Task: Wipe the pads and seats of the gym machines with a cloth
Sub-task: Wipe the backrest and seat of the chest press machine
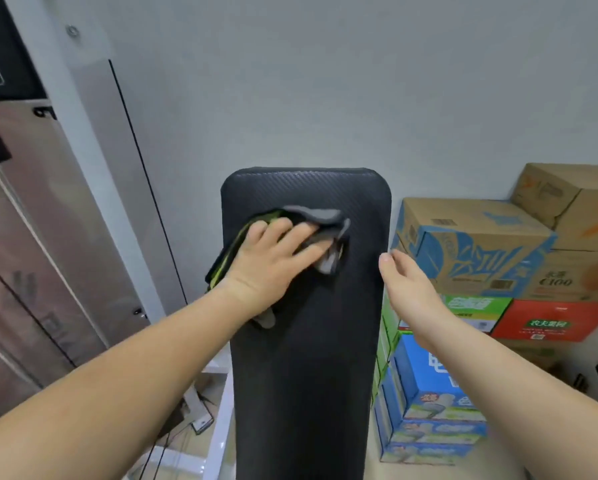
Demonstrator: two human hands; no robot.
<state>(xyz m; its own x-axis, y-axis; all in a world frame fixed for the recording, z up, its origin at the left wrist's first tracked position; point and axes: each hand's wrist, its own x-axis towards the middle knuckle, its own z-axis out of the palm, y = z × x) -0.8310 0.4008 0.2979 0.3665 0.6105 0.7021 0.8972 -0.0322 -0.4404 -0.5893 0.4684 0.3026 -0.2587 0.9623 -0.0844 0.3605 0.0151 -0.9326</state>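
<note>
On the black pad (301, 375), left hand (273, 261) flat on cloth (325, 220), right hand (408, 285) beside it, both grips unclenched.

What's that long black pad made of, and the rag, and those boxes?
Black pad: probably vinyl or faux leather, with a fine woven-look grain and slight sheen. Rag: soft grey fabric with green edging; it crumples. Boxes: printed brown cardboard.

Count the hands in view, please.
2. The left hand presses a cloth on the black pad; the right hand is at the pad's right edge. None seems hidden.
</note>
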